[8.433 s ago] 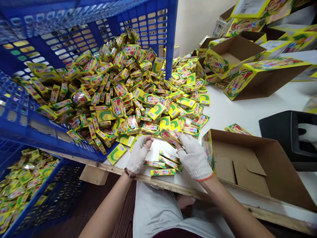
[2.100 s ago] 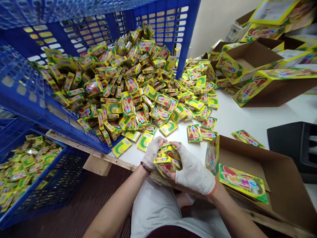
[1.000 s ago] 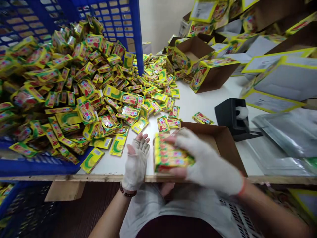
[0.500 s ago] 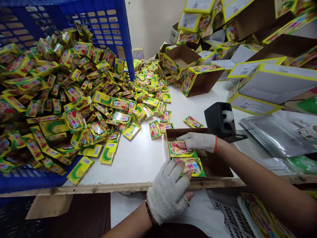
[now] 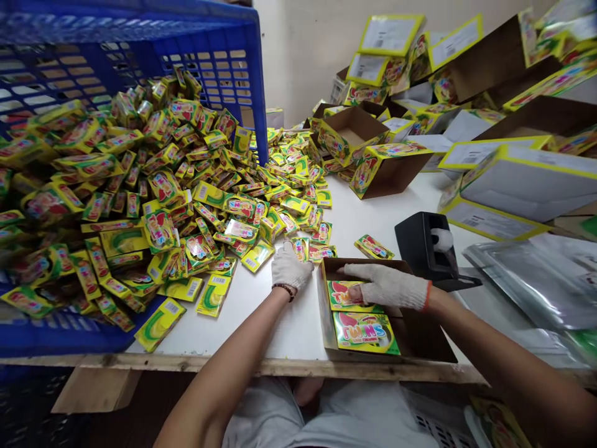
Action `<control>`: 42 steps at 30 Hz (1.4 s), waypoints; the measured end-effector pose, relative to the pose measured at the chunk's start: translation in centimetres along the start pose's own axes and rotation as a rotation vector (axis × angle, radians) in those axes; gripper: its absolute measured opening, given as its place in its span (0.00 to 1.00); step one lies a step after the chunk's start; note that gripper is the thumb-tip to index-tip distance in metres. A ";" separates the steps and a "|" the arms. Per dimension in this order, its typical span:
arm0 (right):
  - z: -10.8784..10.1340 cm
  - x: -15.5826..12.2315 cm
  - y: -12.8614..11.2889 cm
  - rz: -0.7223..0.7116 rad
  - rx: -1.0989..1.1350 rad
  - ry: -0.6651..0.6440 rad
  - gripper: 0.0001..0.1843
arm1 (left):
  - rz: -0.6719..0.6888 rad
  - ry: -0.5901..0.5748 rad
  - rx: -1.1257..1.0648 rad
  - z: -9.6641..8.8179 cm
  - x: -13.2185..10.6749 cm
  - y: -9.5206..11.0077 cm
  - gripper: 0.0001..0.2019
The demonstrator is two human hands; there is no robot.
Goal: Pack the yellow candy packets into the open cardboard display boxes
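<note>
My left hand (image 5: pixel 290 269), in a white fingerless-tip glove, reaches to the edge of the pile. Its fingers and thumb close round a small yellow-green candy pack (image 5: pixel 301 248), which lies on the table; the fingertips are partly hidden. My right hand (image 5: pixel 389 285), gloved too, is inside an open brown cardboard box (image 5: pixel 422 333). The thumb presses on the face of a candy pack (image 5: pixel 339 295) marked TWINS, and the fingers lie along its far edge. In front of that sits another TWINS candy pack (image 5: pixel 366 332), flat in the box.
At left, a blue plastic crate (image 5: pixel 219 59) overflows with candy packs (image 5: pixel 140 186) that spread onto the white table (image 5: pixel 261 311). A black tape dispenser (image 5: pixel 422 249) stands right of the box. Behind are heaped cardboard boxes (image 5: pixel 392 165); clear plastic bags (image 5: pixel 522 280) lie at right.
My left hand has left the front pack in the box and moved forward and left to the loose packs. My right hand stays at the rear pack. The view has shifted slightly.
</note>
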State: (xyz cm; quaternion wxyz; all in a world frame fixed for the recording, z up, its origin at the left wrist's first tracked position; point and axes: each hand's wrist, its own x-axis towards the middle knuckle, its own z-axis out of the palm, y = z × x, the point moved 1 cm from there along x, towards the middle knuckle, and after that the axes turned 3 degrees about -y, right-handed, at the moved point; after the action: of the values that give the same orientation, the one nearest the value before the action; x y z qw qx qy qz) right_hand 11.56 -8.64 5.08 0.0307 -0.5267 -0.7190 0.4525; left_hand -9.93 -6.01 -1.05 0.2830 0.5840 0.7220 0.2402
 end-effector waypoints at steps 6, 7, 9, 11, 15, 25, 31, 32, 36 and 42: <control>-2.2 1.4 -3.9 -0.193 -0.039 0.407 0.28 | 0.351 0.185 -0.140 -1.1 -2.6 -1.1 0.34; -2.4 2.3 -4.9 -0.249 -0.057 0.429 0.30 | 0.463 0.199 -0.127 -1.6 -3.2 -1.0 0.34; -2.5 4.5 -6.6 -0.324 -0.134 0.320 0.31 | 0.621 0.176 -0.100 -2.7 -4.1 -1.1 0.33; -2.4 6.4 -7.9 -0.298 -0.246 0.136 0.23 | 0.624 0.143 -0.041 -4.2 -4.1 -1.8 0.27; -2.6 7.8 -9.0 -0.193 -0.168 0.199 0.20 | 0.218 0.128 0.091 -6.9 -2.4 -4.9 0.17; -0.9 6.9 -8.1 -0.053 0.993 0.142 0.08 | -0.034 0.130 -0.548 -4.6 -0.1 -6.5 0.12; -0.5 7.5 -8.7 -0.094 0.796 0.053 0.21 | 0.208 0.101 -0.866 -1.6 0.6 -0.9 0.24; -1.3 7.6 -8.6 -0.110 0.720 0.112 0.24 | 0.277 0.086 -0.760 -1.4 1.0 -0.2 0.23; -6.0 7.3 -6.8 -0.172 0.338 0.290 0.37 | 0.417 -0.031 -0.185 -1.0 2.6 0.1 0.14; -8.9 6.9 -2.7 -0.086 -0.030 -0.028 0.19 | 0.524 -0.189 0.081 0.5 4.1 -0.4 0.19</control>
State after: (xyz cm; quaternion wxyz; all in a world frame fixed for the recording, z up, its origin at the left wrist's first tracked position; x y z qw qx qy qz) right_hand 11.14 2.22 9.17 0.0322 -0.4894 -0.7479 0.4473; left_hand -10.55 -2.03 -2.19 0.2538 0.7814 0.5256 0.2207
